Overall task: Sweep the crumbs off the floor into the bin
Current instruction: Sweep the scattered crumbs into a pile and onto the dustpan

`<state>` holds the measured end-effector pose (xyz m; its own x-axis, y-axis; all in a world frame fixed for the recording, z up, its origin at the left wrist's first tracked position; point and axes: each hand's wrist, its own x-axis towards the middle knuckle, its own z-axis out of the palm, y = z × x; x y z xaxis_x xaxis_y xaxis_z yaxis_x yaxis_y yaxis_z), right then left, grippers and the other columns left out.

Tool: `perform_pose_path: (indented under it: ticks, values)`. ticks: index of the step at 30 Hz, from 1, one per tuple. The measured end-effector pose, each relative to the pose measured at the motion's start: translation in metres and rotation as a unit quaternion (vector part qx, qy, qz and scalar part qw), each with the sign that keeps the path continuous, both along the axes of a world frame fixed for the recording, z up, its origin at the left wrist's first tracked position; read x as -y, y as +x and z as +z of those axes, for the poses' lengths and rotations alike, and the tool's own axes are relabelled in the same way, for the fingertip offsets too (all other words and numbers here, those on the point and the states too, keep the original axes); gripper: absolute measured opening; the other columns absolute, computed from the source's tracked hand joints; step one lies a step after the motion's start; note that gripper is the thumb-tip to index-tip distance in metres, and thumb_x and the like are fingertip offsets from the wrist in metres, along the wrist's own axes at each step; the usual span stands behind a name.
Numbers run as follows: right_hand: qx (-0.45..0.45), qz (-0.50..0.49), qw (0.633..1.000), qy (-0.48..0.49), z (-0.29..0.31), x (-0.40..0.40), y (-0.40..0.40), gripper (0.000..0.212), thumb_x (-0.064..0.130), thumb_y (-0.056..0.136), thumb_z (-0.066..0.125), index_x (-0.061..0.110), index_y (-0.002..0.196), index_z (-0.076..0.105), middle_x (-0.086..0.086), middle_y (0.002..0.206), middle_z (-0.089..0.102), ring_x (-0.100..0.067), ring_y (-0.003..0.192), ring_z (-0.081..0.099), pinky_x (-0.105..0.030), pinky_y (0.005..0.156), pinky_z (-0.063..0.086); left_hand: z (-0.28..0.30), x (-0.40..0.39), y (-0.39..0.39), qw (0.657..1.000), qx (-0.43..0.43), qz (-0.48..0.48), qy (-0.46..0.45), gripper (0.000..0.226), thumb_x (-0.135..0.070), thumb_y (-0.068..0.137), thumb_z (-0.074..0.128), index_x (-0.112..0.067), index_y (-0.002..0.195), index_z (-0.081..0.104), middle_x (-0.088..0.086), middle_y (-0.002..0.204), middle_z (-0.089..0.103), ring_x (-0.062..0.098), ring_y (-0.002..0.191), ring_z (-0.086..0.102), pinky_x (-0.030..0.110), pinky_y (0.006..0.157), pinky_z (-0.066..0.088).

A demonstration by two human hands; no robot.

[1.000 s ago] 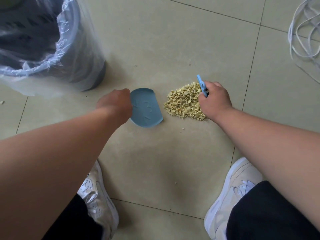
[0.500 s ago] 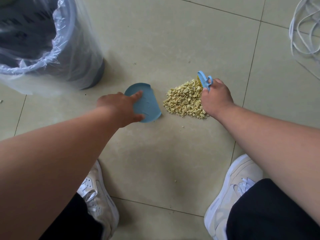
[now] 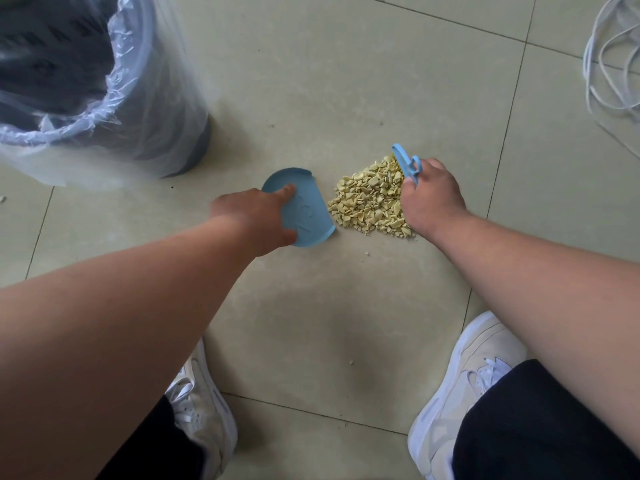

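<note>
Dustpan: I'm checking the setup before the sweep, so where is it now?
In the head view the blue dustpan lies on the floor at centre, under the left hand, just left of the crumbs.

- Pale beige tiled floor (image 3: 398, 81), thin dark grout lines.
- Dark round bin lined with clear plastic (image 3: 166, 109), far left.
- Flat light-blue plastic dustpan (image 3: 308, 209) just beside heap of pale yellow crumbs (image 3: 367, 199).
- Coiled white cable (image 3: 613, 60), far right.
- Two white trainers (image 3: 464, 386), near edge.
</note>
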<state>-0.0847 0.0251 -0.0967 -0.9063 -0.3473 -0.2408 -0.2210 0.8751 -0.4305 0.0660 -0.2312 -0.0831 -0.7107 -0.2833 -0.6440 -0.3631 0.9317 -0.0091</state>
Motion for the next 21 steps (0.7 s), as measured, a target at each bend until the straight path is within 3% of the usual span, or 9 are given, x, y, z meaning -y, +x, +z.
perform_pose_path:
  ticks: [4, 7, 12, 17, 21]
  values:
    - [-0.011, -0.002, 1.000, -0.007, 0.000, 0.001, -0.002, 0.023, 0.009, 0.096, 0.043, 0.004, 0.109, 0.061, -0.016, 0.115, 0.056, -0.032, 0.100, 0.054, -0.027, 0.080, 0.038, -0.005, -0.004, 0.006, 0.998, -0.053, 0.035, 0.005, 0.116, -0.084, 0.076, 0.055, -0.040, 0.162, -0.009, 0.000, 0.102, 0.062, 0.028, 0.079, 0.060, 0.035, 0.062, 0.043]
    - [-0.015, -0.002, 1.000, -0.005, 0.000, 0.001, -0.004, 0.024, 0.010, 0.097, 0.044, 0.004, 0.112, 0.061, -0.017, 0.116, 0.056, -0.033, 0.104, 0.055, -0.028, 0.083, 0.039, -0.007, -0.003, 0.008, 0.998, -0.046, 0.033, 0.008, 0.132, -0.097, 0.071, 0.049, -0.036, 0.162, -0.025, 0.003, 0.120, 0.065, 0.030, 0.093, 0.066, 0.037, 0.065, 0.045]
    - [-0.006, -0.007, 1.000, 0.001, -0.002, -0.002, -0.005, 0.027, 0.011, 0.097, 0.043, 0.005, 0.116, 0.060, -0.015, 0.118, 0.055, -0.033, 0.106, 0.054, -0.026, 0.082, 0.037, -0.003, 0.005, 0.006, 0.999, -0.032, 0.013, 0.020, 0.146, -0.091, 0.060, 0.068, -0.032, 0.164, -0.016, 0.002, 0.131, 0.064, 0.029, 0.104, 0.067, 0.039, 0.072, 0.052]
    - [-0.005, -0.010, 1.000, 0.007, -0.005, -0.005, -0.003, 0.027, 0.010, 0.096, 0.043, 0.005, 0.115, 0.061, -0.017, 0.119, 0.056, -0.033, 0.108, 0.053, -0.027, 0.085, 0.037, 0.002, 0.008, 0.009, 0.999, -0.024, -0.005, 0.043, 0.154, -0.095, 0.052, 0.071, -0.033, 0.165, -0.015, 0.000, 0.134, 0.062, 0.027, 0.108, 0.067, 0.042, 0.078, 0.057]
    - [0.000, -0.015, 1.000, 0.005, -0.006, -0.009, -0.005, 0.026, 0.011, 0.096, 0.043, 0.005, 0.114, 0.061, -0.015, 0.117, 0.055, -0.031, 0.105, 0.053, -0.027, 0.084, 0.037, 0.005, 0.013, 0.010, 0.999, -0.021, -0.037, 0.018, 0.155, -0.094, 0.054, 0.073, -0.032, 0.165, -0.016, 0.001, 0.131, 0.062, 0.026, 0.102, 0.067, 0.040, 0.071, 0.053]
